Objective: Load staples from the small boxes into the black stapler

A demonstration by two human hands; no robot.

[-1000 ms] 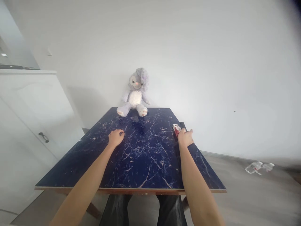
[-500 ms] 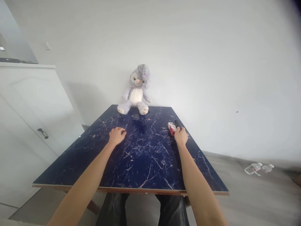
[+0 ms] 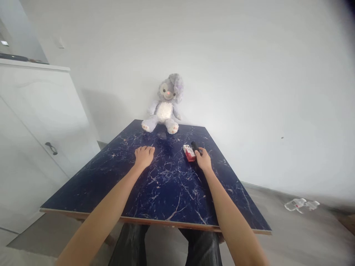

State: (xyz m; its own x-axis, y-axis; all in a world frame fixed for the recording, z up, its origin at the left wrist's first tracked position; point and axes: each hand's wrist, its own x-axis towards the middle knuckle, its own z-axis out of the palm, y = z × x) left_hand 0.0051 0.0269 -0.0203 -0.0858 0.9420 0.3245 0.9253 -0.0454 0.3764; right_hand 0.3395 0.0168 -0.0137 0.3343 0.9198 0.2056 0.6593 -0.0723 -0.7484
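Observation:
My right hand (image 3: 203, 159) is closed around a black rod-like object (image 3: 194, 146), whose far end sticks out past my fingers. Beside it on the left, a small red and white box (image 3: 189, 153) lies on the table, against or very near the black object; whether they touch I cannot tell. My left hand (image 3: 144, 156) rests palm down on the tabletop with its fingers stretched out. No object shows under it.
A dark blue marble-patterned table (image 3: 172, 192) stands before me. At its far edge a grey plush toy (image 3: 165, 111) sits against the white wall. A white cabinet (image 3: 30, 122) is on the left. Clear plastic bottles (image 3: 301, 205) lie on the floor at right.
My right hand has moved left with the black object, and the red and white box has shifted left too. My left hand's fingers have straightened. The camera view has shifted slightly.

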